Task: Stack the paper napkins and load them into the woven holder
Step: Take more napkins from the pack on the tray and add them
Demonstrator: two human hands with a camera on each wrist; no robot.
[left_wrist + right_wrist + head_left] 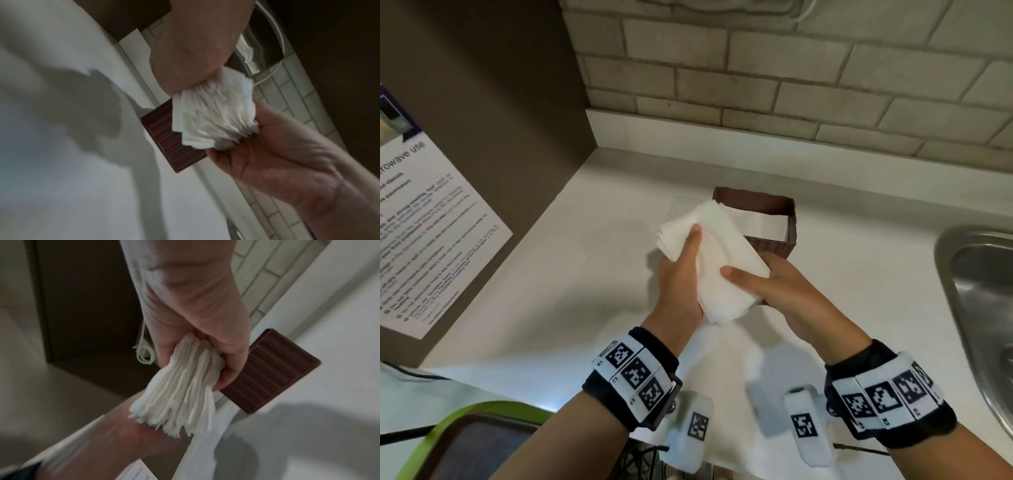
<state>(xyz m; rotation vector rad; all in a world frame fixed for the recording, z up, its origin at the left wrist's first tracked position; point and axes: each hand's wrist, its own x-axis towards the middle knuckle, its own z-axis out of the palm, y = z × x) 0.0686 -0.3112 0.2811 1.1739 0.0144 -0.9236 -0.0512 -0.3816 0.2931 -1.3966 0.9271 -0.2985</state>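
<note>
A thick stack of white paper napkins [717,253] hangs tilted just above the white counter, gripped from both sides. My left hand [681,274] holds its left side with the thumb lying on top. My right hand [777,291] holds the near right end, thumb on top as well. Directly behind the stack stands the brown woven holder [767,200], with a few flat napkins [760,219] inside. The left wrist view shows the fanned napkin edges [213,113] in front of the holder's wall [164,138]. In the right wrist view my right hand [195,313] grips the stack [180,394] beside the holder [267,378].
A steel sink [979,308] is set into the counter at the right. At the left, a brown panel carries a printed notice [424,222]. A tiled wall [791,85] rises behind the holder. A green-rimmed tray [465,428] sits at the lower left.
</note>
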